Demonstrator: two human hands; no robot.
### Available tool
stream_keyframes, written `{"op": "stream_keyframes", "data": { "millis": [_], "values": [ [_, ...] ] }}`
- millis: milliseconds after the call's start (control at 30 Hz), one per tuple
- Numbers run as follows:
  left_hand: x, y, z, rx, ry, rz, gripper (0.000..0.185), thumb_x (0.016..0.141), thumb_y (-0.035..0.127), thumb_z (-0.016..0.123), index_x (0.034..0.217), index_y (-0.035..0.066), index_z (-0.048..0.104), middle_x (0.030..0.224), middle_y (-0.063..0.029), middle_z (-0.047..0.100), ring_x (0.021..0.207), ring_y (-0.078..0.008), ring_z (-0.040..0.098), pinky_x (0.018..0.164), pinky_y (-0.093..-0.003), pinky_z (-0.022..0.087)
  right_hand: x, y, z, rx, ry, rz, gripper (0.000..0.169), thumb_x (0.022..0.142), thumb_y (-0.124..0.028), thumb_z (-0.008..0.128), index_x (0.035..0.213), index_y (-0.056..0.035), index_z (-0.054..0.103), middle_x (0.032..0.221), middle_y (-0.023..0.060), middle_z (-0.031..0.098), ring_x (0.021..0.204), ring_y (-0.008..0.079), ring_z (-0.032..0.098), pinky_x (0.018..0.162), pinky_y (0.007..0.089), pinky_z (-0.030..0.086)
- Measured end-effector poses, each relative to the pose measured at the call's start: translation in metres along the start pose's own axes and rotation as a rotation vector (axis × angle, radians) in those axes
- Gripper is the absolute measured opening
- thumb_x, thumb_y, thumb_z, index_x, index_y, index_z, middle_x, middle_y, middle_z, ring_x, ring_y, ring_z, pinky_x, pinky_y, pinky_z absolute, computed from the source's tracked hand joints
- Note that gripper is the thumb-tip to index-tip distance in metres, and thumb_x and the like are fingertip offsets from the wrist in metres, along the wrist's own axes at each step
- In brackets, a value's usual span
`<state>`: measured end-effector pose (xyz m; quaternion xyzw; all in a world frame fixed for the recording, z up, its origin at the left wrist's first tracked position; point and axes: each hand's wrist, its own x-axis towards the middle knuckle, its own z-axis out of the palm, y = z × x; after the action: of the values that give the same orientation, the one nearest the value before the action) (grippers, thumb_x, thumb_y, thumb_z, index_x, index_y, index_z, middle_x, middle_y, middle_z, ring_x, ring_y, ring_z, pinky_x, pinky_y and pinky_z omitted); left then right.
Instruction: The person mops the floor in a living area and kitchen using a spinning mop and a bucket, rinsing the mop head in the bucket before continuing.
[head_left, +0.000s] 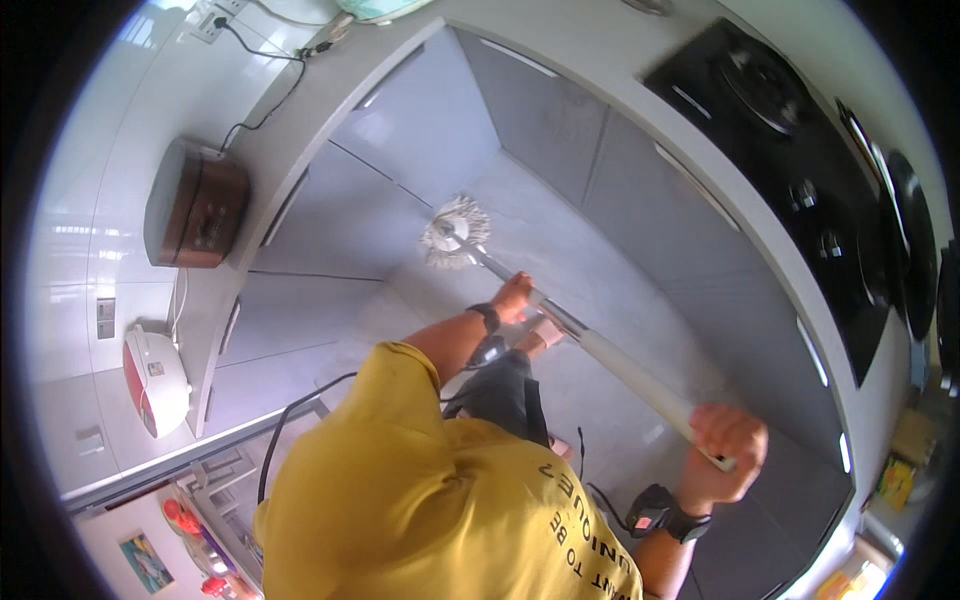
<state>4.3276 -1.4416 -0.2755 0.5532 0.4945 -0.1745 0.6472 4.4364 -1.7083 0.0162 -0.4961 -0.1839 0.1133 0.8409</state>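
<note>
A round string mop (456, 231) with a white centre disc rests on the grey floor (570, 225), close to the left-hand cabinets. Its pole (637, 375) slants from the head down to the lower right. My left hand (514, 298) is closed around the thin lower part of the pole. At the pole's top end, my right hand (727, 454) grips the white handle and looks slightly blurred. Both wrists wear dark bands. A bare foot (547, 331) stands beneath the pole, near my left hand.
Grey cabinets (315, 217) meet another run of cabinets (592, 127) at a corner. On the counters are a brown appliance (201, 204), a white-and-red appliance (157, 381) and a black gas hob (772, 150). A black cable (289, 409) hangs beside my body.
</note>
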Motion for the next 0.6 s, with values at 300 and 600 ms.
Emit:
{"op": "stream_keyframes", "data": {
  "millis": [300,600],
  "values": [
    [-0.082,-0.094,0.211,0.466,-0.345,-0.129,0.053,0.071,0.046,0.051,0.105,0.006,0.042,0.090,-0.0125,0.052,0.066,-0.0261,0.059,0.051,-0.0374,0.046,-0.237,-0.112,-0.171,-0.065,0.526,-0.066,0.023,0.074,-0.016,0.041,0.054,-0.0101,0.031,0.048,0.0016,0.030,0.044,0.0139,0.027,0.049,0.0302,0.026],
    [-0.325,-0.256,0.503,0.708,-1.016,0.052,0.043,0.072,0.041,0.054,0.088,0.005,0.037,0.055,-0.0068,0.045,0.031,-0.0131,0.038,0.027,-0.0269,0.029,-0.473,-0.342,-0.144,-0.464,1.152,-0.519,0.018,0.077,-0.018,0.040,0.061,-0.0110,0.037,0.051,0.0004,0.029,0.049,0.0118,0.029,0.055,0.0289,0.028]
  ]
}}
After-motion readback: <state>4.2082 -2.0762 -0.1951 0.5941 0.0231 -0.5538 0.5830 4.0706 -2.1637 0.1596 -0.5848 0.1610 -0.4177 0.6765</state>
